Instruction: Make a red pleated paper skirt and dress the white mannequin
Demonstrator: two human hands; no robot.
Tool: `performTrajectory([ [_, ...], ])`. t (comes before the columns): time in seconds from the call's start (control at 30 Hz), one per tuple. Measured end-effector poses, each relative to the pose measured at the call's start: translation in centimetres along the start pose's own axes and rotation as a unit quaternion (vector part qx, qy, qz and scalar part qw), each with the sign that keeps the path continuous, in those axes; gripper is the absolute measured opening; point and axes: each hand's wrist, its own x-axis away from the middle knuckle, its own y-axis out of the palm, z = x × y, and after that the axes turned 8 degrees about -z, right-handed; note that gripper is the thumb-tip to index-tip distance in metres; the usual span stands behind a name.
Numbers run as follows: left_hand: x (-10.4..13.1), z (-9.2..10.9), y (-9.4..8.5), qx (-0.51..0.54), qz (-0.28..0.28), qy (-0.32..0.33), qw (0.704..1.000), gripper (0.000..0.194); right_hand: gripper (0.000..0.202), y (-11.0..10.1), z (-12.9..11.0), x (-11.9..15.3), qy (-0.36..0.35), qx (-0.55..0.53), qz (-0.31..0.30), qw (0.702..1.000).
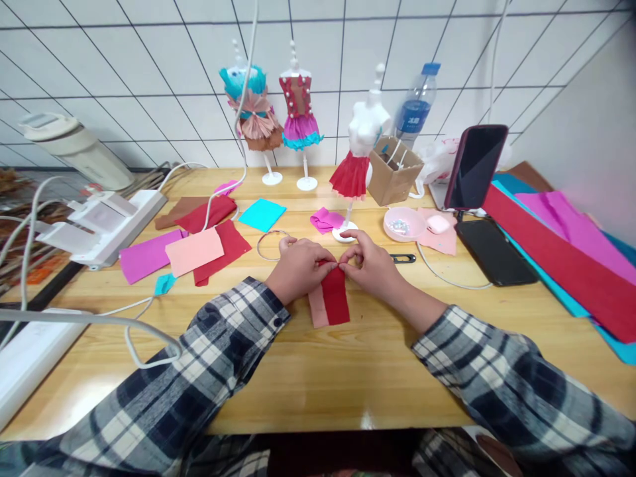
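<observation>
A dark red piece of crepe paper (336,298) overlaps a light pink piece (318,308) at the middle of the table. My left hand (303,268) pinches the top edge of these pieces between thumb and forefinger. Close beside it, my right hand (368,265) pinches the red paper's top corner, its fingertips nearly touching those of my left hand. Beyond the hands stands a white dress form (365,129) wearing a red pleated skirt (350,175).
Two dressed forms (301,99) (256,126) stand along the wall. Paper pieces (195,252) lie left, with a power strip (116,228) beyond. A pink bowl (397,225), cardboard box (392,175), bottle (415,109), phones (476,169) and long paper strips (561,255) are at right.
</observation>
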Motion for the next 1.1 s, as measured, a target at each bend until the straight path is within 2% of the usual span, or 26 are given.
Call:
performTrajectory([
  [0.1,0.1,0.0,-0.1,0.052,-0.005,-0.019,0.998,0.019,0.058,-0.4,-0.2,0.0,0.003,-0.019,0.007,1.000],
  [0.17,0.1,-0.3,-0.1,0.117,-0.019,-0.041,0.992,0.023,0.056,-0.8,-0.3,0.2,-0.029,-0.019,0.032,0.999],
  [0.3,0.3,-0.8,-0.2,0.199,-0.035,-0.094,0.975,0.029,0.021,-1.5,-0.4,1.0,-0.093,-0.041,0.053,0.993],
  [0.37,0.2,-0.8,-0.2,0.209,-0.037,-0.098,0.972,0.030,0.016,-1.6,-0.5,1.3,-0.107,-0.037,0.048,0.992],
  [0.63,0.3,-0.7,-0.2,0.252,-0.055,-0.103,0.961,0.033,0.018,-1.2,-0.6,1.2,-0.141,0.052,0.061,0.987],
  [0.87,0.5,-0.9,0.0,0.266,-0.020,-0.088,0.960,0.032,0.020,-0.9,0.2,1.2,-0.149,0.073,0.058,0.984],
  [1.1,0.5,-1.1,0.1,0.319,-0.007,-0.080,0.944,0.038,0.022,-0.8,0.7,1.1,-0.159,0.100,0.059,0.980],
])
